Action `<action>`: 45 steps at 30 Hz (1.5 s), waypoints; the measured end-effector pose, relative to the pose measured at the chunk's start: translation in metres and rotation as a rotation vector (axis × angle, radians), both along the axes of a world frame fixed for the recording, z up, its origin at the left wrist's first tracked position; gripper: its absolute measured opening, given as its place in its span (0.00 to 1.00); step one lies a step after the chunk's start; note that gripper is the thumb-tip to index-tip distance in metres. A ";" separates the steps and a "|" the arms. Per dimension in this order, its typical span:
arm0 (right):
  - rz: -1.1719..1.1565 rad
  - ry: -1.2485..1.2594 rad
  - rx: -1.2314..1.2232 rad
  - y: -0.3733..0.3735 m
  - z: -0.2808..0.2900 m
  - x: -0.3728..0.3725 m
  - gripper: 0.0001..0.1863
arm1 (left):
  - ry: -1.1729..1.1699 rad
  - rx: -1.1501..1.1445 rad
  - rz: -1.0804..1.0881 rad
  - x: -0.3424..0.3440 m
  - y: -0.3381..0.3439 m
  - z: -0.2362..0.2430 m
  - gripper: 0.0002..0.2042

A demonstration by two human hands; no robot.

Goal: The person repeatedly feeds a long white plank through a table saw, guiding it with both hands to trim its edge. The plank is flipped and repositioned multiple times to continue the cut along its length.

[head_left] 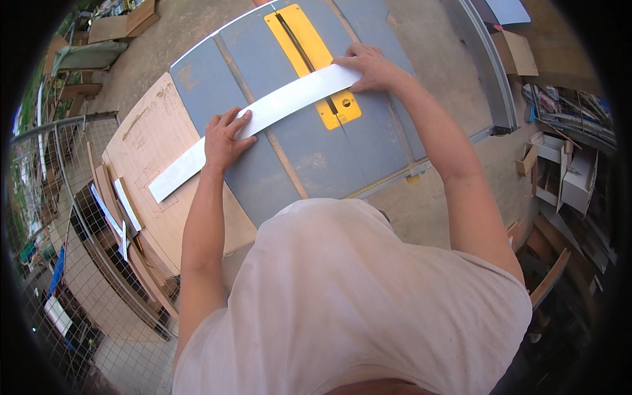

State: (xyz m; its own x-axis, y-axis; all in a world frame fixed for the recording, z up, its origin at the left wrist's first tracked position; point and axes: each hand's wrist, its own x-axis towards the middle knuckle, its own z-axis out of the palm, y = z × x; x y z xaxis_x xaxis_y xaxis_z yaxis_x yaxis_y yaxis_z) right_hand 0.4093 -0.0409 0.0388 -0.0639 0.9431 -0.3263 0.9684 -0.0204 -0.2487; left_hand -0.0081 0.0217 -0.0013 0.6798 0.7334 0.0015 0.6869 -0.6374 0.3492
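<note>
A long white strip of board (176,175) lies diagonally across the grey table saw top (342,164), over the yellow insert plate (283,26) with its dark slot, and onto a pale plywood panel (141,141) at the left. My left hand (228,137) grips the strip left of its middle, fingers over its top. My right hand (367,69) holds the strip's right end, thumb and fingers round it. I cannot make out a blade under the strip.
A metal rail (494,79) runs along the table's right. A wire mesh fence (49,141) and stacked offcuts (112,204) are at the left. Cardboard (517,52), white box-like pieces (579,171) and board scraps (553,276) crowd the right side.
</note>
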 end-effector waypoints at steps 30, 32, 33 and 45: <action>0.036 -0.017 -0.039 0.022 0.004 0.003 0.42 | 0.087 -0.039 0.027 0.006 0.010 0.008 0.31; 0.047 -0.022 -0.015 0.020 0.003 0.006 0.42 | 0.094 -0.036 0.028 0.005 0.013 0.011 0.31; 0.041 -0.021 -0.002 0.019 0.001 0.005 0.42 | 0.099 -0.035 0.035 0.007 0.013 0.012 0.31; 0.075 -0.012 0.056 0.027 -0.002 0.007 0.40 | 0.052 -0.018 0.052 0.009 0.020 0.013 0.32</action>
State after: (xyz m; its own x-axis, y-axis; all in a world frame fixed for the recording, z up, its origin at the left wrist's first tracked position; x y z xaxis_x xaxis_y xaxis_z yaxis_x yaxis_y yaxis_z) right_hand 0.4164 -0.0139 0.0371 -0.1314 0.9525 -0.2747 0.9696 0.0658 -0.2358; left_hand 0.0011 0.0421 0.0117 0.6399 0.7671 -0.0462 0.7361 -0.5946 0.3234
